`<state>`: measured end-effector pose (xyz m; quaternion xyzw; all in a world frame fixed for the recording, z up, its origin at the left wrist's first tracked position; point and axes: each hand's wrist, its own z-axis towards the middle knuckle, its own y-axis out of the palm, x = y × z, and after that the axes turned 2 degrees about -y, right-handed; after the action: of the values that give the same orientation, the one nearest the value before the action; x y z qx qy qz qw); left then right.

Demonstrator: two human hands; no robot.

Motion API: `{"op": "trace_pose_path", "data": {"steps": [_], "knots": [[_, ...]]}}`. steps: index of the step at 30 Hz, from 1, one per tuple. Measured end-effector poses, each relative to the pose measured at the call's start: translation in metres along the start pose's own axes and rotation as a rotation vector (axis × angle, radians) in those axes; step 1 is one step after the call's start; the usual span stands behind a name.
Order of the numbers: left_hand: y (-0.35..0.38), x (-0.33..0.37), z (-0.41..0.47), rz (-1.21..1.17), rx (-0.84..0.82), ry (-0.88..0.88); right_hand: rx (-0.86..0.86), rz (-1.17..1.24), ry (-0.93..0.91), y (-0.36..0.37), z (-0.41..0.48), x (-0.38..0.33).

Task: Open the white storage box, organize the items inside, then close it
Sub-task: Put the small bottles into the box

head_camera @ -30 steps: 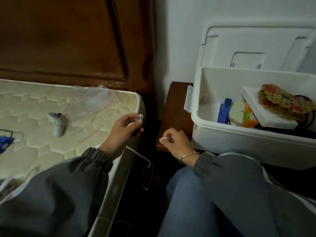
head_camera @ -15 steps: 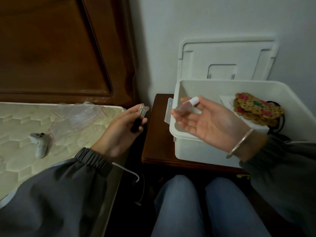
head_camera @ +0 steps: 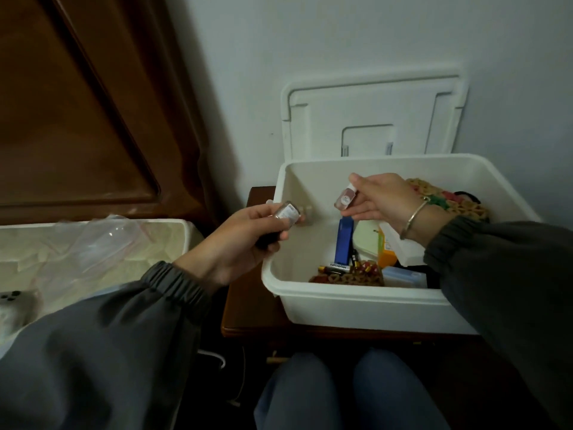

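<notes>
The white storage box point(head_camera: 356, 302) stands open on a brown nightstand point(head_camera: 248, 308), its lid point(head_camera: 372, 119) leaning upright against the wall. My right hand point(head_camera: 381, 200) is over the box and pinches a small pinkish bottle with a white cap point(head_camera: 344, 198). My left hand point(head_camera: 245, 240) holds a small dark bottle with a silvery end point(head_camera: 286, 212) at the box's left rim. Inside lie a blue stick point(head_camera: 344, 240), a battery point(head_camera: 336, 268), a woven coaster point(head_camera: 350, 277), an orange packet point(head_camera: 386, 252) and another woven piece point(head_camera: 449, 203).
A mattress point(head_camera: 148, 243) lies to the left with a clear zip bag point(head_camera: 105, 240) and a white controller point(head_camera: 12, 301) on it. A dark wooden headboard point(head_camera: 77, 119) rises behind. A white cable point(head_camera: 217, 358) hangs in the gap. My knees point(head_camera: 341, 392) are below the nightstand.
My right hand rose from beside my knee with the pinkish bottle and moved over the open box. My left hand moved right, up to the box's left rim. The view shifted toward the box.
</notes>
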<state>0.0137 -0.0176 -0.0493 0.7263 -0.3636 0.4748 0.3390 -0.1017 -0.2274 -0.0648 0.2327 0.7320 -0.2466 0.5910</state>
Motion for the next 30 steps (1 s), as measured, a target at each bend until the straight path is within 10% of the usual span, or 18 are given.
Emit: {"op": "trace_pose_path", "data": {"steps": [18,30], "knots": [[0.025,0.018,0.118,0.592,0.102,-0.137,0.252,0.187,-0.018,-0.031,0.026,0.000],[0.036,-0.007,0.146,1.486,0.153,0.009,0.217,0.182,0.030,-0.030,0.024,-0.001]]}}
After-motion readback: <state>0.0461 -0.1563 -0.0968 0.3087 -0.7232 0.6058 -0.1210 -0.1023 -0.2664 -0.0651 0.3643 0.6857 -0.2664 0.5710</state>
